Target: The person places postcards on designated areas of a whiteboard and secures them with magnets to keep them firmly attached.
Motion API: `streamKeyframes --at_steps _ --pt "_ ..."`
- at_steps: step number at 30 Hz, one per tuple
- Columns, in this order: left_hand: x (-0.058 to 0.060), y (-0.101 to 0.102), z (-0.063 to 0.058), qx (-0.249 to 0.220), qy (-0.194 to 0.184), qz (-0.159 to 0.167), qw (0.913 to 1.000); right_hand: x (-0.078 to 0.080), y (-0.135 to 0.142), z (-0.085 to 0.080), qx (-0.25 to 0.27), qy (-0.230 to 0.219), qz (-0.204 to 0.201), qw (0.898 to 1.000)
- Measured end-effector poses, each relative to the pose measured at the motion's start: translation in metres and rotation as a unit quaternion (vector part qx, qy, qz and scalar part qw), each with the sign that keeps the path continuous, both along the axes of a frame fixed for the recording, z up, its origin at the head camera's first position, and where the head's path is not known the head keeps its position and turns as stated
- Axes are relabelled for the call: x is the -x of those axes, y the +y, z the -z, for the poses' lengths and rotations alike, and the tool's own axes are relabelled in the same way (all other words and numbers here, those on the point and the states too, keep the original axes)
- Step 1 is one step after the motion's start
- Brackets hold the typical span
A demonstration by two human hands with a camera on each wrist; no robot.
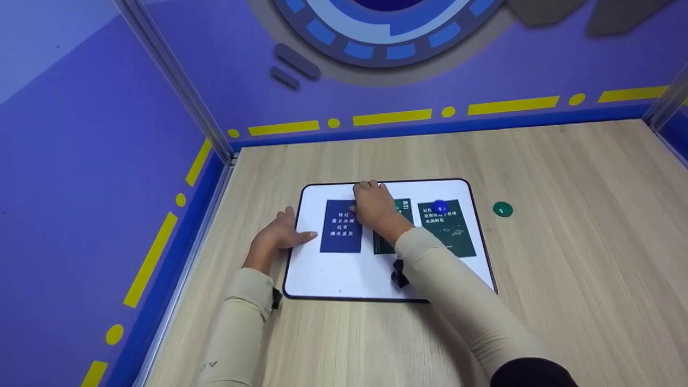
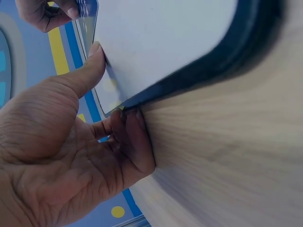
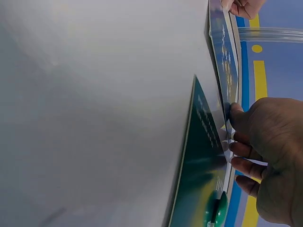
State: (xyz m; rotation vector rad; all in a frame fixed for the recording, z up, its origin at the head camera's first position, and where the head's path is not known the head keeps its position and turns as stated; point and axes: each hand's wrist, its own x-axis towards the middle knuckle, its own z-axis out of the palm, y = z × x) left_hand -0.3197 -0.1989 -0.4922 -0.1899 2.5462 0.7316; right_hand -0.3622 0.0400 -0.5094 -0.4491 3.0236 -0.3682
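Observation:
A white magnetic whiteboard (image 1: 338,277) with a dark rim lies flat on the table. My left hand (image 1: 278,232) holds its left edge, thumb over the white surface and fingers bent against the side. My right hand (image 1: 375,205) reaches across the board, its thumb touching the edge of a dark blue card (image 1: 341,236) with white writing. Its other fingers, slightly bent, rest by the far rim. Partly under that hand and forearm is a green card (image 1: 403,210); in the right wrist view a green round magnet (image 3: 221,208) sits on it. A blue round magnet (image 1: 439,207) sits on another green card (image 1: 461,244).
A loose green round magnet (image 1: 502,209) lies on the wooden table (image 1: 570,226), right of the board. Purple-blue wall panels (image 1: 226,80) with yellow dashes stand behind and to the left. A metal profile (image 1: 177,80) joins them at the corner.

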Motion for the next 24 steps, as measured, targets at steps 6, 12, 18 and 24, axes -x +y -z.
streamKeyframes --at_steps 6,12,18,24 --pt "0.0025 -0.0046 -0.0024 0.013 0.002 0.018 0.9998 0.0001 -0.0004 -0.0037 -0.001 0.0 -0.008 1.0" --pt "0.0048 -0.0045 -0.0014 0.016 0.004 0.019 0.9997 -0.0018 0.0003 -0.0083 0.005 0.0 -0.007 1.0" --pt "0.0018 -0.0039 0.001 0.002 0.003 0.008 1.0 -0.005 -0.0005 -0.0056 0.028 -0.016 0.01 0.999" --pt "0.001 -0.0026 0.0022 -0.001 0.007 0.011 0.9999 -0.0063 0.0002 -0.0047 0.038 -0.023 0.023 0.999"
